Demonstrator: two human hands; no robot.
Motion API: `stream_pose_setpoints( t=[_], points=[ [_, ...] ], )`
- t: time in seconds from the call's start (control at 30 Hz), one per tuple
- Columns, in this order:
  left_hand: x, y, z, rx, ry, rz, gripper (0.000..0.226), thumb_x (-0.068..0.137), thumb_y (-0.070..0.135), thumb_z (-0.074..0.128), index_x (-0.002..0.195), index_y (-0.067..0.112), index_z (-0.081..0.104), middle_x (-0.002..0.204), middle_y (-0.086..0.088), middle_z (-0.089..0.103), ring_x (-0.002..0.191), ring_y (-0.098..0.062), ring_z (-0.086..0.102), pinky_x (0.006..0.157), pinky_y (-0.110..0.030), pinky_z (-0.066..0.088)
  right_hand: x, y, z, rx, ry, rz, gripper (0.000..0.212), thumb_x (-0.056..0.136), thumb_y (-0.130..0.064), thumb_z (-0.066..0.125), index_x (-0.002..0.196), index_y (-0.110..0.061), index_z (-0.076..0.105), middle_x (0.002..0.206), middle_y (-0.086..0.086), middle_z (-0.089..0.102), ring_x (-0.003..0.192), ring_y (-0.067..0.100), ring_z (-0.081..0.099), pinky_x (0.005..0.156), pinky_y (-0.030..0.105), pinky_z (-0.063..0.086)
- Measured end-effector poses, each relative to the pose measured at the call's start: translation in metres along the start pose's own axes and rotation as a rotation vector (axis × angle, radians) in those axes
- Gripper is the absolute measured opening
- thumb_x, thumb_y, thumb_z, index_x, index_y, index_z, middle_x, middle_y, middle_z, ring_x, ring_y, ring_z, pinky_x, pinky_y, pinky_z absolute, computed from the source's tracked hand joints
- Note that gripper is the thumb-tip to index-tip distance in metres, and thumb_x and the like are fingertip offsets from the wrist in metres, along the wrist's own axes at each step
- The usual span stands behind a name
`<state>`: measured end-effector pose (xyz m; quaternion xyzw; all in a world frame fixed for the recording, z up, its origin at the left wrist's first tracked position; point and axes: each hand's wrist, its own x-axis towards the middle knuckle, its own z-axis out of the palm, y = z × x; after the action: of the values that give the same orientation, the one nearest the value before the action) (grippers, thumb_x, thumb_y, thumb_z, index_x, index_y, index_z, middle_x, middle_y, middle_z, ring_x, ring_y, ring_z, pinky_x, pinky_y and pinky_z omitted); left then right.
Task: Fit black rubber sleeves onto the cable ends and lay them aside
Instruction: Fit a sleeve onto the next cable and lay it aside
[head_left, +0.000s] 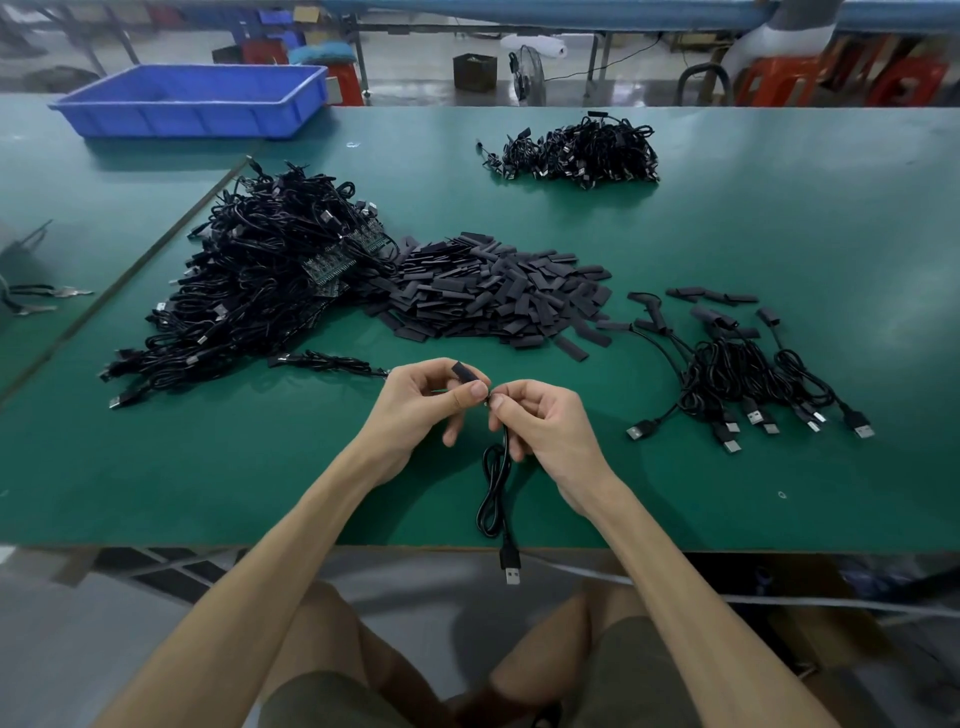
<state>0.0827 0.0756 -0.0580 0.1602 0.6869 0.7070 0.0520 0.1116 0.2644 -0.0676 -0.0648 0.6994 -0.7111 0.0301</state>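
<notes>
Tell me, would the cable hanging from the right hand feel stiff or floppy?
Probably floppy: the cable sags in loose loops below the right hand. Likely light, since a fingertip pinch carries it. Its USB plug dangles free and may swing.

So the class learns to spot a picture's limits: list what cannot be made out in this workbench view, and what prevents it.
1. Head view: upper end of the thin black cable, covered by the left hand and right hand; whether it has entered the short black rubber sleeve is unclear.
2. Head view: part of the inside of the blue plastic tray, hidden by its near wall.
3. Head view: small green circuit boards in the cable heap, too small to read.
</notes>
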Motion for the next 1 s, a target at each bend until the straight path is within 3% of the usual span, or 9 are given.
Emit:
stream_pose_setpoints(
  t=[0.1, 0.2, 0.3, 0.47, 0.63, 0.83, 1.0],
  points=[
    [0.0008, -0.0013, -0.0011, -0.031, -0.025, -0.003, 0.029, 0.084, 0.034, 0.083, 0.093, 0.008, 0.074, 0.080, -0.026, 0.056, 0.045, -0.018, 0.049, 0.061, -0.016, 0.048, -0.0001, 0.0002, 0.0009, -0.005, 0.011, -0.007, 0.009, 0.101, -0.012, 0.064, 0.095, -0.010, 0.072, 0.071, -0.001, 0.072, 0.045, 0.011, 0.051, 0.048, 0.019, 0.043],
    [0.0006, 0.0004, -0.0014, -0.045, -0.035, 0.007, 0.027, 0.080, 0.034, 0.085, 0.092, 0.012, 0.076, 0.082, -0.044, 0.051, 0.045, -0.016, 0.052, 0.074, -0.017, 0.050, -0.0006, 0.0003, 0.0014, -0.008, 0.029, -0.023, 0.010, 0.101, -0.012, 0.064, 0.094, -0.011, 0.071, 0.072, -0.001, 0.071, 0.046, 0.011, 0.051, 0.049, 0.020, 0.044],
    [-0.0002, 0.0037, -0.0010, -0.055, -0.053, 0.011, 0.018, 0.082, 0.027, 0.082, 0.090, 0.013, 0.076, 0.089, -0.048, 0.049, 0.045, -0.017, 0.052, 0.069, -0.016, 0.050, -0.0011, 0.0003, 0.0024, -0.011, 0.038, -0.034, 0.011, 0.101, -0.012, 0.064, 0.094, -0.011, 0.071, 0.073, -0.001, 0.072, 0.047, 0.011, 0.053, 0.050, 0.021, 0.046],
    [-0.0006, 0.0028, 0.0002, -0.005, -0.037, 0.030, 0.012, 0.085, 0.018, 0.079, 0.090, 0.008, 0.074, 0.098, -0.038, 0.060, 0.045, -0.018, 0.054, 0.064, -0.023, 0.052, -0.0010, 0.0019, 0.0008, -0.006, 0.047, -0.032, 0.009, 0.101, -0.013, 0.065, 0.096, -0.009, 0.072, 0.074, 0.000, 0.073, 0.047, 0.012, 0.054, 0.051, 0.020, 0.046],
    [-0.0016, 0.0004, 0.0037, 0.057, 0.015, 0.033, 0.015, 0.085, 0.014, 0.079, 0.096, 0.005, 0.074, 0.084, -0.016, 0.071, 0.046, -0.021, 0.054, 0.056, -0.025, 0.050, -0.0010, 0.0032, 0.0007, 0.023, 0.059, -0.038, 0.011, 0.100, -0.020, 0.068, 0.099, -0.010, 0.072, 0.082, 0.007, 0.077, 0.050, 0.014, 0.057, 0.053, 0.018, 0.046],
    [-0.0001, -0.0031, -0.0005, 0.029, 0.108, 0.062, 0.016, 0.085, 0.024, 0.080, 0.097, 0.014, 0.076, 0.076, -0.030, 0.057, 0.048, -0.017, 0.053, 0.072, -0.019, 0.050, 0.0008, 0.0023, 0.0023, -0.015, 0.045, -0.046, 0.012, 0.100, -0.025, 0.068, 0.103, -0.013, 0.070, 0.091, 0.004, 0.080, 0.055, 0.013, 0.062, 0.056, 0.013, 0.046],
    [0.0008, -0.0038, -0.0017, 0.029, 0.063, 0.049, 0.019, 0.084, 0.027, 0.080, 0.096, 0.014, 0.075, 0.076, -0.022, 0.060, 0.048, -0.019, 0.052, 0.071, -0.022, 0.050, 0.0000, 0.0021, 0.0012, -0.035, 0.053, -0.048, 0.011, 0.100, -0.019, 0.068, 0.097, -0.009, 0.071, 0.085, 0.005, 0.079, 0.052, 0.013, 0.061, 0.055, 0.012, 0.044]
  ],
)
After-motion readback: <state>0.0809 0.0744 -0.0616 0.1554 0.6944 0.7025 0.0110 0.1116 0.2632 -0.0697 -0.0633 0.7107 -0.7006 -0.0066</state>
